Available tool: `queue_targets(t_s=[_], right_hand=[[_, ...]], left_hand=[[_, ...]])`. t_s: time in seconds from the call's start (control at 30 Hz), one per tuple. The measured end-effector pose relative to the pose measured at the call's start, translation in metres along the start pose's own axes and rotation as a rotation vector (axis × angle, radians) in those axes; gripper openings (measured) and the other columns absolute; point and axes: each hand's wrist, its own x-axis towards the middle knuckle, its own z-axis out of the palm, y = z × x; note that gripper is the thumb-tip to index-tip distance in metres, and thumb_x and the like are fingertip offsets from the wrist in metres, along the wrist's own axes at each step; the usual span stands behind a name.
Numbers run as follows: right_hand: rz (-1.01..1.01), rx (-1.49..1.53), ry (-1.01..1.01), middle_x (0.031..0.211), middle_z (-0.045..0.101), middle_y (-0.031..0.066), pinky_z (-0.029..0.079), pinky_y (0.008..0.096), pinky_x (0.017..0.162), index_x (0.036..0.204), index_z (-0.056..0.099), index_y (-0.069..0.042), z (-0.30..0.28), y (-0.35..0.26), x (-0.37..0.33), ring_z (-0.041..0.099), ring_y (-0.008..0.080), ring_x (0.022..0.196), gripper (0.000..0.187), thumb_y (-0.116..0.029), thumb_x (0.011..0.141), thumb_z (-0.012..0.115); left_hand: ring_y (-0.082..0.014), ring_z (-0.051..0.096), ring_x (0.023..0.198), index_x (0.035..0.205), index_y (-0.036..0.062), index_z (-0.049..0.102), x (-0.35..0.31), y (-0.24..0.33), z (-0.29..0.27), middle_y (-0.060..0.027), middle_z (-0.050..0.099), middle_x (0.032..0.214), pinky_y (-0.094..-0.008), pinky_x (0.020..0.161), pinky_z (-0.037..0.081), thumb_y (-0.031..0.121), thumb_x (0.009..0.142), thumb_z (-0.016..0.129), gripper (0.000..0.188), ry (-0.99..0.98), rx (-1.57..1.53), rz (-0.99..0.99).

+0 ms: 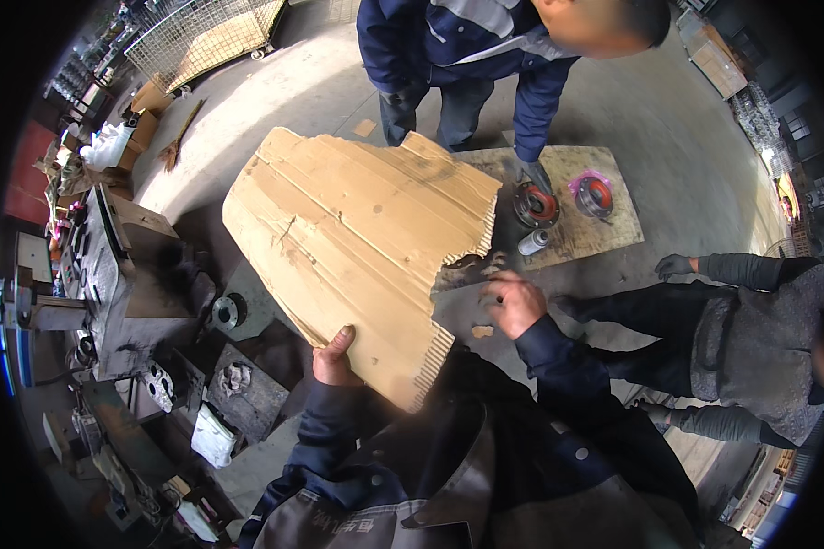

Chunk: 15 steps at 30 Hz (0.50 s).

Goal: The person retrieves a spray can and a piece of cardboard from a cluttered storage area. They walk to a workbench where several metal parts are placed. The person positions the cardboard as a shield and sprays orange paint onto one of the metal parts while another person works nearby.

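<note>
A large sheet of torn corrugated cardboard (357, 238) slants up in front of me, creased and dented. Its right edge is ragged, with bare ridges showing. My left hand (333, 357) grips its lower left edge, thumb on the face and the other fingers hidden behind. To the right of the torn edge, my right hand (516, 305) hovers apart from the cardboard. Its fingers are loosely bent and spread, with nothing visible in them. A small cardboard scrap (482, 331) lies below, left of that hand.
Across a worn board (618, 233), a co-worker's gloved hand (533, 174) touches a red-centred round metal part (536, 206). A similar part (594, 197) and a spray can (533, 242) are beside it. Another person (751, 339) stands at right. A metal workbench (142, 302) is at left.
</note>
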Motion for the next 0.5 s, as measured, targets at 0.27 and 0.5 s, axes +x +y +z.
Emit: queue_targets(t_s=[0.27, 0.5], right_hand=[[0.351, 1.045, -0.010, 0.086, 0.072, 0.0017, 0.053, 0.0235, 0.066, 0.110, 0.073, -0.001, 0.019, -0.045, 0.019, 0.062, 0.0066, 0.071, 0.017, -0.017, 0.106, 0.068], [0.443, 1.045, 0.044, 0.084, 0.071, 0.0013, 0.052, 0.0242, 0.066, 0.100, 0.072, -0.002, 0.030, -0.053, 0.025, 0.061, 0.0063, 0.069, 0.016, -0.016, 0.105, 0.067]], left_hand=[[-0.0409, 0.068, 0.121, 0.153, -0.0014, 0.044, 0.003, -0.002, 0.006, -0.0203, 0.067, 0.137, -0.0536, 0.104, 0.057, 0.010, 0.090, 0.077, 0.073, 0.002, 0.086, 0.007], [-0.0396, 0.066, 0.122, 0.154, -0.0001, 0.045, -0.002, -0.006, 0.009, -0.0187, 0.066, 0.138, -0.0523, 0.105, 0.056, 0.008, 0.088, 0.078, 0.074, 0.034, 0.048, -0.030]])
